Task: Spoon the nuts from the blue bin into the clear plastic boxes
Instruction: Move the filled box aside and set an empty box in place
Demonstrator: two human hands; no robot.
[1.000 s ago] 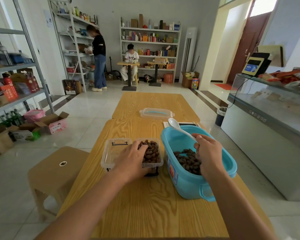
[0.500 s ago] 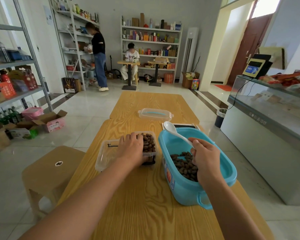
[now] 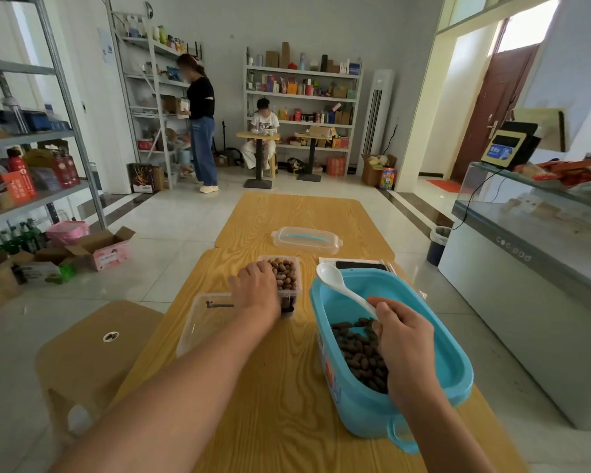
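Note:
The blue bin (image 3: 434, 367) stands on the wooden table (image 3: 280, 404) at the right, with dark nuts (image 3: 359, 356) on its bottom. My right hand (image 3: 406, 343) is inside the bin, closed on the handle of a white spoon (image 3: 335, 281) whose bowl points up and away over the far rim. A clear box full of nuts (image 3: 287, 276) sits left of the bin. My left hand (image 3: 256, 290) grips its near left side. An empty clear box (image 3: 202, 326) with a black clasp lies closer to me, partly under my left forearm.
A clear lid with a blue handle (image 3: 306, 238) lies farther up the table, and a phone on paper (image 3: 359, 265) sits behind the bin. A tan stool (image 3: 93, 349) stands left of the table, a glass counter (image 3: 526, 268) to the right. Two people are by the back shelves.
My left hand has slid the filled box away from me, apart from the empty one. My right hand stays in the bin with the spoon.

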